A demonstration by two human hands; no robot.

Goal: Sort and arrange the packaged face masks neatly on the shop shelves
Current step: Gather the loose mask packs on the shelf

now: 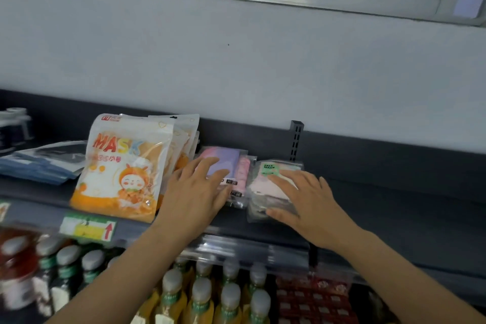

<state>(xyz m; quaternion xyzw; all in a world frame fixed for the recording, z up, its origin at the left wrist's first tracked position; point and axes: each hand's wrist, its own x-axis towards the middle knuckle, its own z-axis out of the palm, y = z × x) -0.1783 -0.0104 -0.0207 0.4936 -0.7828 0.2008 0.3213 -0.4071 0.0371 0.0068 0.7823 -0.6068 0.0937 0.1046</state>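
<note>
Both my hands are on the top shelf [394, 208]. My left hand [196, 189] lies flat, fingers straight, on the purple-pink mask pack [223, 158], gripping nothing. My right hand [302, 197] is flat too, fingers spread over the clear FACE MASK pack [259, 208], with the thumb along its near edge; no curl round it that I can see. A slim pink mask pack [243, 173] lies between those two, touching the purple one. At 9 o'clock of the left hand the orange MASK pouches [123, 166] stand leaning back in a row; further out at 9 there is a flat stack of blue mask packs [39, 166]. At 6 o'clock on the lower shelf are capped bottles [202, 294], blurred, and red boxes [315, 297] at 5. A price tag [88, 227] sits on the shelf edge at 8.
</note>
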